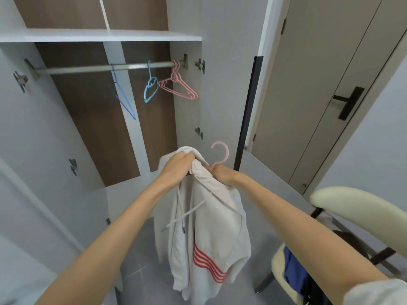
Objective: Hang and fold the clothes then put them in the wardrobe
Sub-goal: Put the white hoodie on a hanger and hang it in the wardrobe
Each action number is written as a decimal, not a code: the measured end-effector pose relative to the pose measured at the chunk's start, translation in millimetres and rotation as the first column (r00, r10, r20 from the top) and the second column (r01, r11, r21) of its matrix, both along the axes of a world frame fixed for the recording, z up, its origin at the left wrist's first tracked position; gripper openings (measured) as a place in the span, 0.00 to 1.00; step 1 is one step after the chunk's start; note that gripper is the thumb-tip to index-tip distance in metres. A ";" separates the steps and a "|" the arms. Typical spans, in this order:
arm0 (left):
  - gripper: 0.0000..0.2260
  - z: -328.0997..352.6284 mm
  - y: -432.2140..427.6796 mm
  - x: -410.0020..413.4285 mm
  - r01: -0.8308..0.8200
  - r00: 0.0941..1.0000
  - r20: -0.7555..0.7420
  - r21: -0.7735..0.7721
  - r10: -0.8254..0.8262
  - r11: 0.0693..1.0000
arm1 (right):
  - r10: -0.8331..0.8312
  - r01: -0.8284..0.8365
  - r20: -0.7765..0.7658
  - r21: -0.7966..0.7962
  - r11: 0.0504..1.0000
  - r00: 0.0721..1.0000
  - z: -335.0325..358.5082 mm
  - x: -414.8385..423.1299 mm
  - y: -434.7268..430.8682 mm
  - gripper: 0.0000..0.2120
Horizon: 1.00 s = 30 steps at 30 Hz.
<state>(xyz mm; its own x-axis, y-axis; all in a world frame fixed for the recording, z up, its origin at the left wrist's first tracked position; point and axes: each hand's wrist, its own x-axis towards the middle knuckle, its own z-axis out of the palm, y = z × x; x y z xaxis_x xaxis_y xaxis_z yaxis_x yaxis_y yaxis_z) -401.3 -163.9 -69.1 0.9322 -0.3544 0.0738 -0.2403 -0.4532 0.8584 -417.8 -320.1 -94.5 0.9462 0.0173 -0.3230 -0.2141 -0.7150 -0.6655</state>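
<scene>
Wardrobe (189, 38) open: rail (88, 68) carries blue hangers (152, 82), pink hangers (176, 77) at right end. In front, we grip white hoodie (215, 216) at hood with left hand (178, 166); right hand (222, 173) pinches pale pink hanger (221, 150) below hook. Grey floor (136, 260) beneath; chair (352, 199), door (319, 84) at right.

— What stands off to the right?
— A beige door (308, 84), plain, with thin dark grooves running down it. A black lever handle (349, 102) sits on a black plate near its right edge.
— Any hinges showing?
— Two dark ones on its left edge, an upper hinge (283, 26) and a lower hinge (253, 137).
— And nearer?
— A chair (352, 201) at the lower right, with a cream padded back and seat on a dark frame.
— What is underfoot?
— A grey floor (141, 245) with a pale cross-shaped mark (137, 271) on it. A pale wall (378, 139) runs right of the door.
</scene>
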 end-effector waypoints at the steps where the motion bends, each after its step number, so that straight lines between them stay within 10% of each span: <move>1: 0.15 -0.5 3.9 -6.4 0.015 1.000 0.014 0.020 -0.015 1.000 | -0.015 0.015 -0.001 0.013 1.000 1.000 -9.8 -2.3 4.5 0.16; 18: 0.19 -100.7 97.7 1.6 -0.256 0.920 -0.154 0.459 0.361 0.851 | -0.251 0.227 0.359 0.109 0.968 0.899 45.2 5.3 15.6 0.15; 25: 0.23 -80.8 80.8 4.2 0.235 0.897 -0.427 0.245 -0.113 0.941 | -0.104 0.101 0.437 0.030 0.994 0.893 77.1 7.4 35.9 0.15; 30: 0.13 -44.8 66.3 17.5 -0.150 0.985 0.095 0.040 0.146 0.988 | -0.061 0.126 0.478 -0.104 0.987 0.876 86.2 13.3 37.5 0.24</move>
<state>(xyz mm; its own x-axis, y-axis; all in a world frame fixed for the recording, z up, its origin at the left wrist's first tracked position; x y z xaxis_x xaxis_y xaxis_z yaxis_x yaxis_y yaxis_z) -383.8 -97.6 -113.9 0.9646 -0.2183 0.1480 -0.2444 -0.5291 0.8126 -404.5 -282.7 -8.3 0.9816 -0.0898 0.1683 0.0317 -0.7931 -0.6083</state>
